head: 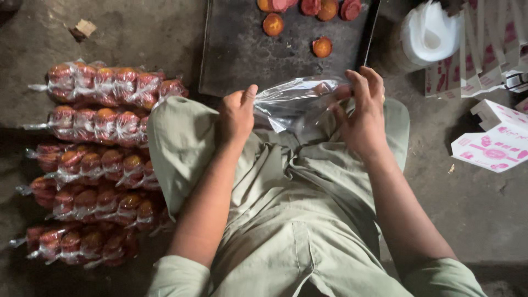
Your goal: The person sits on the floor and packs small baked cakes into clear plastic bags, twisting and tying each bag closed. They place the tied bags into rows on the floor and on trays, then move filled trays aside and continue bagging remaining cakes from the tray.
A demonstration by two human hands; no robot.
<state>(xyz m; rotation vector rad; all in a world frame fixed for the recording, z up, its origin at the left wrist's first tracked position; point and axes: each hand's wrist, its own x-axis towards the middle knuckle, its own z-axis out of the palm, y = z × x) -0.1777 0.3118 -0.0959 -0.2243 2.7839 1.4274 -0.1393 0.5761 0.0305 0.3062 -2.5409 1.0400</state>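
Observation:
My left hand and my right hand both grip a clear plastic bag, stretched between them above my lap. The bag looks empty and crinkled. My left hand pinches its left end with thumb raised. The fingers of my right hand curl over the bag's right edge. Just beyond the bag lies a dark metal tray on the floor, bearing several round orange and red cakes near its far edge.
Left of my knee lie several clear bags packed with round cakes, stacked in rows. At right stand a roll of white plastic bags and pink-and-white cardboard boxes. The floor is rough concrete.

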